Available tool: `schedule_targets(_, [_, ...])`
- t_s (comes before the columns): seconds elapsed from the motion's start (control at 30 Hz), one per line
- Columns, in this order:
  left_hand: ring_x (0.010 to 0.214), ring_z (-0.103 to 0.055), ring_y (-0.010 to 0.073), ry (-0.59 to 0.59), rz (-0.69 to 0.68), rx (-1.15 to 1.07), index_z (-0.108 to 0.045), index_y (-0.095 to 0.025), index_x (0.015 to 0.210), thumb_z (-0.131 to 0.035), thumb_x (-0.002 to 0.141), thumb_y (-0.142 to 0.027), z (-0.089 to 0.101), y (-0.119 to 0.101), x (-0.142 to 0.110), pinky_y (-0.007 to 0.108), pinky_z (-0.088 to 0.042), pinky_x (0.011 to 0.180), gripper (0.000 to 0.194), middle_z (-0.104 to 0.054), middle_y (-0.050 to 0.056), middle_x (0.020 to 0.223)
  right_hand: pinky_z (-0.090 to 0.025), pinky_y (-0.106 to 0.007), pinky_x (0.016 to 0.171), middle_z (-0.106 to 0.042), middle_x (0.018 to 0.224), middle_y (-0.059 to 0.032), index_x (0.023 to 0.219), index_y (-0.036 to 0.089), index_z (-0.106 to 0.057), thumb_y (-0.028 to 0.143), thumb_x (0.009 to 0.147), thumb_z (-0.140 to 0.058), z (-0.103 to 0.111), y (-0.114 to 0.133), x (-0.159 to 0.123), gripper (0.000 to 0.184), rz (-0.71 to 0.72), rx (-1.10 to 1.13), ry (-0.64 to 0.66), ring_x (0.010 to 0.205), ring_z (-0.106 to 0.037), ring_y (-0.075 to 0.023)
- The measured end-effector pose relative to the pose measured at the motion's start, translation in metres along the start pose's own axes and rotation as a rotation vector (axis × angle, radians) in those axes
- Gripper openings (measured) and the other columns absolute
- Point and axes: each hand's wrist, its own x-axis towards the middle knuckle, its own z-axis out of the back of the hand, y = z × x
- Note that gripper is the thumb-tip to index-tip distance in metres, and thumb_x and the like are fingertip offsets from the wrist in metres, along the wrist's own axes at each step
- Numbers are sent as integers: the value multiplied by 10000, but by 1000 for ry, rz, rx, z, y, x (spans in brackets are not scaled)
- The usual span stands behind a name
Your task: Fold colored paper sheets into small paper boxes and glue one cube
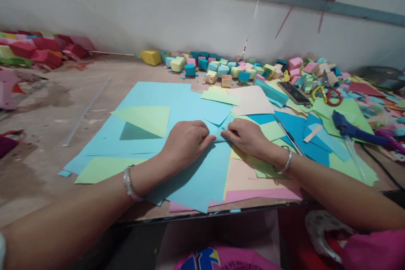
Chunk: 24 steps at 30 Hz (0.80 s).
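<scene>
My left hand [187, 141] and my right hand [245, 136] face each other over the stack of paper, fingers curled and thumbs nearly meeting. Between them is a small light-blue paper piece [218, 134], pinched and pressed down by both hands. A fold or edge seems to run across it, though the fingers hide much of it. Large light-blue sheets [148, 93] lie underneath. To the left of my left hand, a light-green sheet [152, 119] stands partly raised and casts a shadow. A pen [288, 136] lies close to my right wrist.
Small folded paper boxes [222, 70] line the wall side. Scissors [334, 97], a phone [292, 93] and a blue glue gun [354, 128] lie to the right among paper scraps. A clear stick [85, 112] is on the left. The table's front edge [190, 215] is near my forearms.
</scene>
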Motion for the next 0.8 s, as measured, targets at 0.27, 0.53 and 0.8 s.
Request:
schedule_targets(0.27, [853, -603, 212, 0, 9, 21, -635, -172, 741, -583, 857, -268, -3, 0, 2, 339, -445, 768, 159, -678, 68, 903, -201, -305, 544, -519, 649, -18, 586, 194, -464, 476, 883, -529, 0, 2, -2, 414, -40, -47, -15, 606, -387, -133])
schedule_targets(0.53, [868, -602, 207, 19, 10, -10, -620, -172, 730, -591, 852, -263, -2, 2, 1, 330, -446, 777, 155, -670, 62, 907, -195, -302, 531, -522, 642, -20, 578, 193, -470, 478, 879, -550, 0, 2, 0, 422, -40, -51, -7, 589, -383, -130])
schedule_targets(0.8, [879, -595, 220, 34, 45, -48, -644, -184, 809, -641, 828, -229, 0, 0, 2, 333, -440, 759, 49, -660, 56, 915, -178, -299, 529, -504, 612, -12, 559, 191, -446, 487, 859, -574, -1, 1, 2, 440, -62, -42, 14, 561, -354, -118])
